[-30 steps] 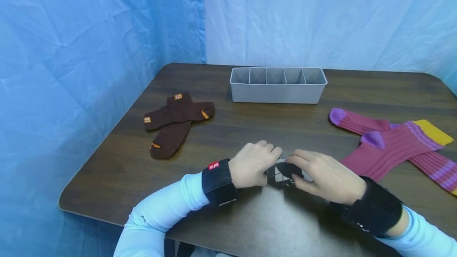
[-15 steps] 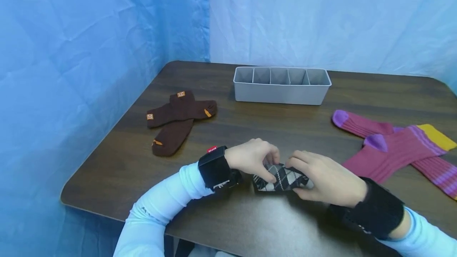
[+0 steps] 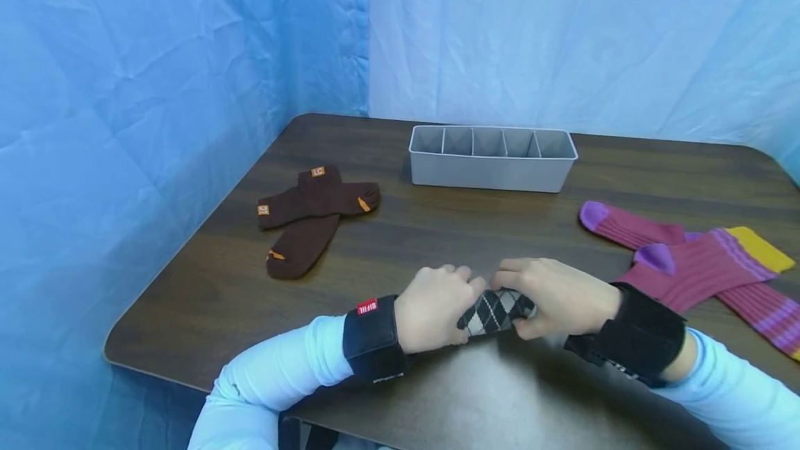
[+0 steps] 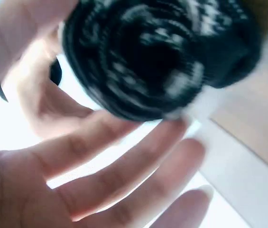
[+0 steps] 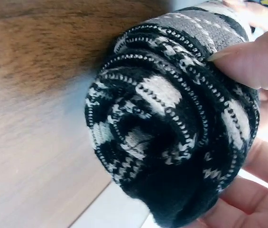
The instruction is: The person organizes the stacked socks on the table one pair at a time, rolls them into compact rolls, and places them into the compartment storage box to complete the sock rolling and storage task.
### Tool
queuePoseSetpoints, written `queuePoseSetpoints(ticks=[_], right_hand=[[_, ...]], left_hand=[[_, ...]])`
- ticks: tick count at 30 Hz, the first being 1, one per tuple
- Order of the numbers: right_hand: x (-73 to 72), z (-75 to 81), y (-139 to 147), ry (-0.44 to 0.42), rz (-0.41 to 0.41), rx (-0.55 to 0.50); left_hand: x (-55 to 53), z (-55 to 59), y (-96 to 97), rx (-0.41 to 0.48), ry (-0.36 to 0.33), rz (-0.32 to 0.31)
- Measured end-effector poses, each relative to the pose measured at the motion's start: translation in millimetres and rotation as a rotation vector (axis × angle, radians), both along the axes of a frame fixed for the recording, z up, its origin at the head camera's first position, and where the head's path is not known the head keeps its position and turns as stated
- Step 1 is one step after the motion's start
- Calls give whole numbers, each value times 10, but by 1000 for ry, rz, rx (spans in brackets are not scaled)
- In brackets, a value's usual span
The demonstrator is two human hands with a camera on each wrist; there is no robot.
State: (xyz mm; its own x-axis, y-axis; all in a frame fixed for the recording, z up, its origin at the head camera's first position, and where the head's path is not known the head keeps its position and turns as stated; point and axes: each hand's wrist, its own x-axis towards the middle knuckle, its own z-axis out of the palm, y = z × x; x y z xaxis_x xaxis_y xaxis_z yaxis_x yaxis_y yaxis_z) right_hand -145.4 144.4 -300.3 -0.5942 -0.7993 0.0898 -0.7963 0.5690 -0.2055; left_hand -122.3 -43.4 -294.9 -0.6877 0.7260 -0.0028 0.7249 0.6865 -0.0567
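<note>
Sock roll [image 3: 496, 312], diamond-patterned in black, grey and white: held between both hands, over the near part of the table [image 3: 437, 228]. Contact with the wood: cannot tell. Spiral layers visible at both ends; dark flap [image 5: 176, 199] bulging out of round at the right end.

Left hand [image 3: 437, 307]: curled about the left end, thumb on one side, fingertips against the other, fingers slightly spread.

Right hand [image 3: 559, 297]: gripping the right end, thumb [image 5: 254, 61] pressed on the outer layer at the near side, fingers bent round the far side.

Handling notes, by judgement: apply firm thumb pressure to the outer layer, or risk slack and unwinding. Tuck in the flap before easing either grip. Turn both ends at one pace, to avoid a cone shape. Squeeze evenly, without crushing; knit probably springy.

Also present: brown socks [image 3: 303, 221], crossed, to the left, well apart from the roll; pink socks [image 3: 681, 266], crossed, to the right, near the right hand; grey box [image 3: 490, 172], five compartments in a row, towards the far edge.
</note>
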Motion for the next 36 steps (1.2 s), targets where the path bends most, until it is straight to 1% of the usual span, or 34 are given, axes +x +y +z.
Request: queuePoseSetpoints(ticks=[1,3,6,7,8,9,10,11,12,14,15,17,18,19,20,21,22,23,24,26,28,29,30,31,33,36], right_hand=[[-3,4,0,-5,4,1],[-25,0,2,-22,14,-1],[-83,0,12,-86,14,0],[-101,0,16,-108,9,0],[-118,-4,22,-120,2,2],[-126,-2,25,-125,-9,6],[-129,-2,28,-114,-7,1],[-123,-2,26,-89,-9,-6],[-107,-1,24,-57,-19,-7],[-61,-5,9,36,-35,-16],[-35,-8,-2,79,-50,-26],[21,-18,-28,150,-95,-39],[44,-29,-43,179,-120,-44],[63,-43,-59,201,-143,-48],[78,-59,-76,215,-164,-49],[90,-77,-94,224,-178,-46],[92,-91,-109,233,-185,-39],[91,-103,-123,241,-188,-30],[86,-114,-134,244,-188,-18],[68,-123,-145,240,-173,-6],[43,-121,-145,223,-156,-4],[26,-119,-141,215,-148,-5],[8,-117,-135,200,-141,-9],[-13,-113,-128,182,-133,-15],[-58,-106,-114,136,-125,-24],[-123,-94,-90,51,-128,-35]], left_hand=[[29,-31,21,5,89,-19],[90,-111,73,-2,299,-48],[145,-242,151,-2,574,-59],[147,-279,172,-8,643,-56],[137,-302,188,-26,680,-57],[122,-313,198,-40,697,-62],[99,-312,203,-50,691,-71],[74,-300,202,-60,664,-80],[43,-281,199,-59,612,-89],[-27,-229,175,-49,455,-96],[-69,-196,160,-36,357,-90],[-160,-126,133,1,171,-68],[-203,-95,122,19,89,-54],[-240,-71,113,31,24,-41],[-267,-55,110,39,-16,-32],[-279,-50,107,43,-42,-26],[-281,-56,107,41,-30,-28],[-266,-76,107,31,7,-35],[-238,-107,106,11,78,-45],[-161,-190,105,-24,279,-60],[-75,-280,103,-53,512,-65],[-39,-321,103,-64,616,-67],[-12,-352,105,-70,698,-70],[4,-379,112,-76,757,-75],[18,-407,133,-109,843,-94],[-1,-414,184,-192,901,-122]])
